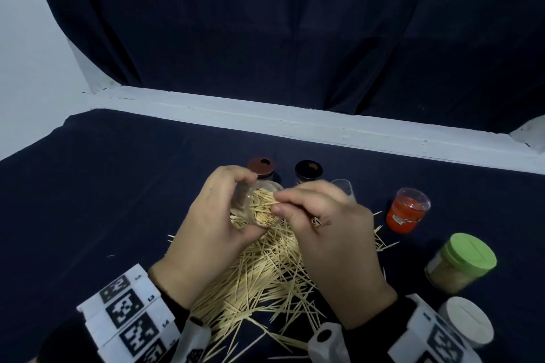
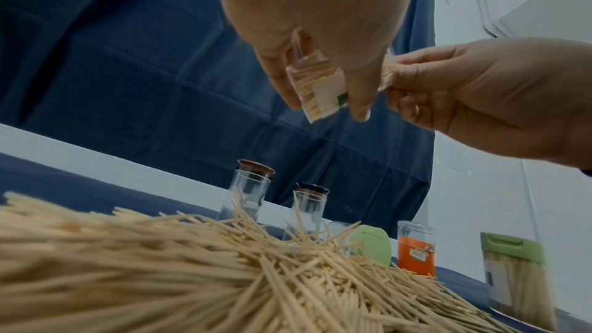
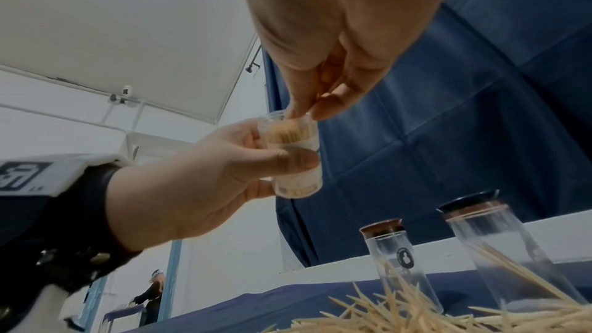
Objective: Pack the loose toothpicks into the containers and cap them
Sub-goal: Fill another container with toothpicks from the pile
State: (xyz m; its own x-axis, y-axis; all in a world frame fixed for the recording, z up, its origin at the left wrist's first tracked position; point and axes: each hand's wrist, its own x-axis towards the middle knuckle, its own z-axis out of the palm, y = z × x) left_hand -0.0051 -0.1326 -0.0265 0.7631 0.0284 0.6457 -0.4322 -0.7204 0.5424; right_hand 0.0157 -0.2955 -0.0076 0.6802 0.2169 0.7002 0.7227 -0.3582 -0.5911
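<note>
Left hand (image 1: pixel 215 215) wrapped around a small clear pot (image 3: pixel 293 151), held above the desk (image 1: pixel 118 186) and tipped toward the right hand (image 1: pixel 327 224), mouth open for loading. Right hand's thumb and fingertips (image 3: pixel 323 110) pinched together at the rim, closed on a thin bunch of toothpicks being fed into the mouth. Pot already well stocked, sticks packed close together inside, so probably near full. Held over the heap, apparently so that dropped sticks fall back among the rest.

Below the hands, the main pile of loose toothpicks (image 1: pixel 265 283) spread across the dark cloth, a large share of the job still unpacked. Loose green cap (image 2: pixel 373 244) leaning at the edge of the pile, near enough to grab; likely the cap for the pot in hand, though not certain.

Behind the pile, two tall clear jars standing upright, one with a brown lid (image 1: pixel 261 166), one with a black lid (image 1: pixel 308 169), both capped yet looking almost empty in the wrist views. Another clear pot just behind the right hand, mostly hidden. To the right, an orange-labelled pot (image 1: pixel 407 211) with a clear top, then a green-capped pot (image 1: pixel 461 262) packed with sticks, then a white-capped one (image 1: pixel 466 323) nearest the body. Finished pots seemingly parked on the right, clear of the work.

Next move likely a release of the pinched sticks, with care against snagging on the crowded rim.
</note>
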